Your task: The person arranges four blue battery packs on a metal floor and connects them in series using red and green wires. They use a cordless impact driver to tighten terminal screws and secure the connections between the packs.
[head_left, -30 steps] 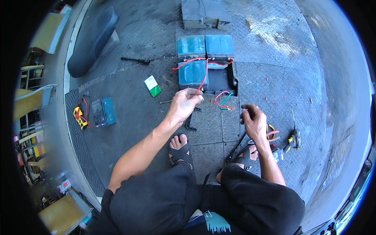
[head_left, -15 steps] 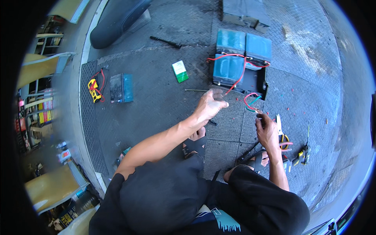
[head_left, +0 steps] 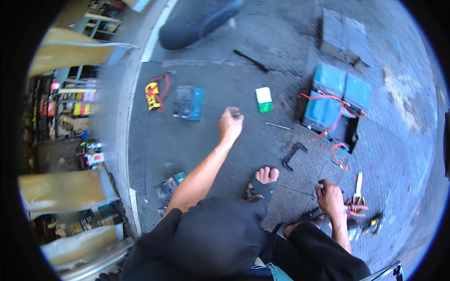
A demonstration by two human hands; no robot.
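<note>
Grey, scuffed flooring (head_left: 201,145) is spreading beneath everything, with cluttered shelving (head_left: 70,189) running along the nine o'clock side and a long black seat (head_left: 201,25) resting toward twelve. The left hand (head_left: 231,124) is hovering above the floor, touching none of the things around it; its fingers are curling and blurring, so I cannot tell whether its grip is clenched. At its ten o'clock, a lone battery (head_left: 197,103) is sitting by itself, and farther out in that direction a yellow meter (head_left: 152,96) is lying among its red leads. A white-and-green box (head_left: 264,99) is lying near the hand's two o'clock, a thin metal rod (head_left: 280,125) at three, and a black bracket (head_left: 294,157) at four.

The right hand (head_left: 331,200) is hanging near the right knee, its grip released, thumb and forefinger standing apart. Just beside it, pink-handled pliers (head_left: 361,207) are lying at three o'clock, and scissors (head_left: 359,185) are pointing away at two.

Well beyond that hand, at its twelve o'clock, three blue-topped batteries (head_left: 323,112) are standing together in a black tray (head_left: 346,129). Red cable (head_left: 323,96) is draping across them, while a pink-and-green wire loop (head_left: 332,151) is lying at the tray's near side.
</note>
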